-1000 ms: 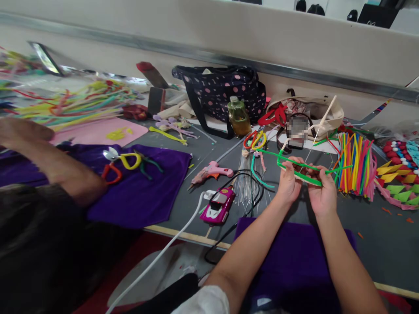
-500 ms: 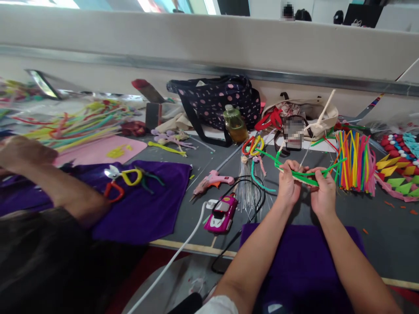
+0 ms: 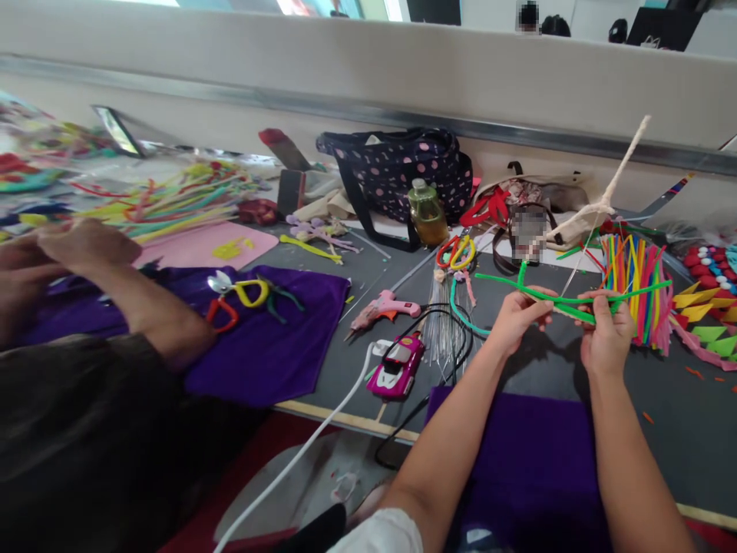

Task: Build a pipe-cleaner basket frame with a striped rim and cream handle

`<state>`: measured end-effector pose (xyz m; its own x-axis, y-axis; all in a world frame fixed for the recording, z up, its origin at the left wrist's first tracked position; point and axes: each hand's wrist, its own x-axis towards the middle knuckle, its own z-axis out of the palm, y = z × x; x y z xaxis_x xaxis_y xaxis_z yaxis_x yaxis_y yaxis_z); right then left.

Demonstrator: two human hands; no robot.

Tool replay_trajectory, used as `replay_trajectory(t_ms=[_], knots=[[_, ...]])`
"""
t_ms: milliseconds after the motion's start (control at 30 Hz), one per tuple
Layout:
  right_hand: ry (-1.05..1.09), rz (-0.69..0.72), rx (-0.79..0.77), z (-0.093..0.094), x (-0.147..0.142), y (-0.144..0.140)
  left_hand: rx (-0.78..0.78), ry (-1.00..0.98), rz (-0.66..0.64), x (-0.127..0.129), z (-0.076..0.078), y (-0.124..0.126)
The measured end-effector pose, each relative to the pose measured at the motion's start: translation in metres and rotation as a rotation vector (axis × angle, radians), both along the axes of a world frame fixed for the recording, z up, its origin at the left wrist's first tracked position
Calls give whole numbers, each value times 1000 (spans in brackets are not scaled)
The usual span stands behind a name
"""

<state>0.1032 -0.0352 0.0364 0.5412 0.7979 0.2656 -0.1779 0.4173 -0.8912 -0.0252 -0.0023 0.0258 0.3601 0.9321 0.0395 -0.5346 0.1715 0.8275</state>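
Your left hand (image 3: 518, 315) and right hand (image 3: 604, 338) are right of the frame's centre, raised a little above the grey tabletop (image 3: 679, 430). The fingers of both hands are pinched on green pipe cleaners (image 3: 567, 301), which run between the hands and stick out past each of them. A pale twisted stem (image 3: 610, 196) rises from the hands toward the upper right.

Just right of your right hand stands a bundle of coloured pipe cleaners (image 3: 633, 296), very near, so there is little room on that side. Left of your left hand lie thin wires (image 3: 443, 330), a black cable (image 3: 426, 361), a pink toy car (image 3: 397, 365) and a pink glue gun (image 3: 385, 307). Below your hands a purple cloth (image 3: 530, 468) reaches over the tabletop's wooden edge (image 3: 339, 418); the bare grey patch under your hands is the open room.

At the left of the frame another person's arm (image 3: 132, 299) rests on a second purple cloth (image 3: 270, 346) beside cutters (image 3: 236, 296). I can read no writing or brand anywhere.
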Motion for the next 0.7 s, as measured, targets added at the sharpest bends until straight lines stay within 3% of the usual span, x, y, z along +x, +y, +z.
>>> replay_trajectory(t_ms=[133, 267, 533, 700], knots=[[-37, -12, -4, 1, 1, 0, -28, -35, 20, 2, -2, 0], [-95, -123, 43, -1, 4, 2, -47, -39, 28, 4, -4, 1], [-424, -364, 95, -3, 2, 2, -111, -55, 12, 7, -5, -2], [-462, -331, 95, -3, 0, 1, -113, -62, 74, 10, -6, -2]])
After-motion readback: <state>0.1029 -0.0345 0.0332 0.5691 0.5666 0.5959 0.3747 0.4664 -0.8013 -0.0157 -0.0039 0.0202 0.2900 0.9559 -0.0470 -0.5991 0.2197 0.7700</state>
